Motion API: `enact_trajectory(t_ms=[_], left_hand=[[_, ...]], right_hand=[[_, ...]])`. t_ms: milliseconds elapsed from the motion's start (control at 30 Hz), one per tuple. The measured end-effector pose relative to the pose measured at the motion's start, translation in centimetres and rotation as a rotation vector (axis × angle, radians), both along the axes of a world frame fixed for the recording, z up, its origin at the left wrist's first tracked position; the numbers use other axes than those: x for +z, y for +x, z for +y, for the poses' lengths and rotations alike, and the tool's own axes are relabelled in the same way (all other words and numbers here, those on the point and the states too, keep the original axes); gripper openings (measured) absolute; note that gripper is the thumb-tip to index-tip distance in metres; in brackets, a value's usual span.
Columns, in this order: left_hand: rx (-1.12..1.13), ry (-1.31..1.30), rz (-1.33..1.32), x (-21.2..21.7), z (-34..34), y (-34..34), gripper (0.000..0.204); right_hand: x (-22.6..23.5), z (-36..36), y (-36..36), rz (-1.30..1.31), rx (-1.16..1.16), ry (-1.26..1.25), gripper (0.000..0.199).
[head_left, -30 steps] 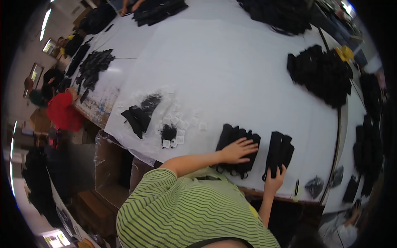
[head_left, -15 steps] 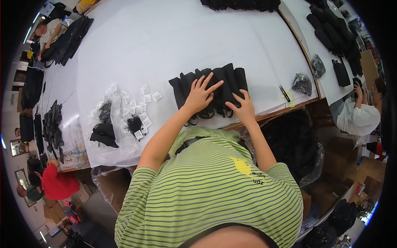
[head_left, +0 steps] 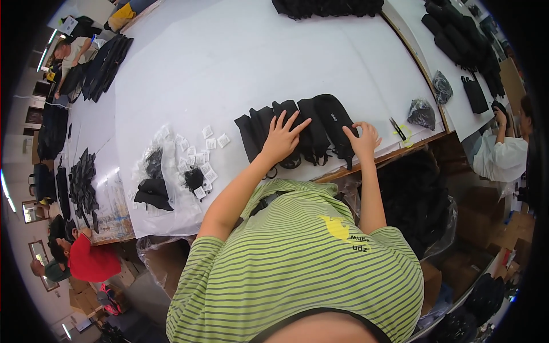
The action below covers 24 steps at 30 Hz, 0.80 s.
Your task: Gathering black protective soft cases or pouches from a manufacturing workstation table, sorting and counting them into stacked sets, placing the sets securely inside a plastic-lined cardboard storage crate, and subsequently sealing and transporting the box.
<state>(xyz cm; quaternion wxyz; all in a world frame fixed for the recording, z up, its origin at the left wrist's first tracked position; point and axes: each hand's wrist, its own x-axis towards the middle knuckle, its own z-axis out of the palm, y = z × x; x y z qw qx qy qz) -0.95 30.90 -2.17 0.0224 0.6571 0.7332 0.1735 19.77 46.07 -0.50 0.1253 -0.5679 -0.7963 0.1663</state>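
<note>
A row of overlapping black fabric pouches point(head_left: 311, 123) lies on the white table close in front of me. Spread across the middle of the row, the fingers of my left hand point(head_left: 280, 143) press down on the pouches. The rightmost pouch point(head_left: 333, 124) lies flat, its front showing a small white print. My right hand point(head_left: 364, 142) is at this pouch's right edge, thumb touching it and fingers apart. Dark straps or loops hang from the pouches' near ends, partly hidden by my left wrist.
Left of the pouches lie small white packets point(head_left: 205, 166), clear plastic with black fabric pieces point(head_left: 153, 193). To the right are black-bladed snips point(head_left: 397, 129) and a bagged dark bundle point(head_left: 422, 114). A black pile point(head_left: 329, 8) sits at the far edge. Other people work on both sides.
My right hand has moved right, and the rightmost pouch now lies flatter, turned so its printed front shows. My left hand stays on the row. The view has shifted slightly.
</note>
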Motion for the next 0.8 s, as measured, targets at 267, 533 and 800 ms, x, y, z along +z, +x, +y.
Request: enact_trajectory(t_ms=[267, 533, 800], left_hand=[[0.022, 0.021, -0.051, -0.4, 0.2, -0.2, 0.052], [0.062, 0.058, -0.178, 0.2, -0.4, -0.4, 0.058], [-0.002, 0.119, -0.043, 1.7, 0.1, 0.1, 0.058]], right_hand=[[0.8, -4.2, -5.0, 0.305, 0.444, -0.161, 0.064], [-0.8, 0.9, -5.6, 1.255, 0.129, -0.810, 0.050], [-5.7, -1.3, -7.6, 0.279, 0.409, -0.298, 0.046]])
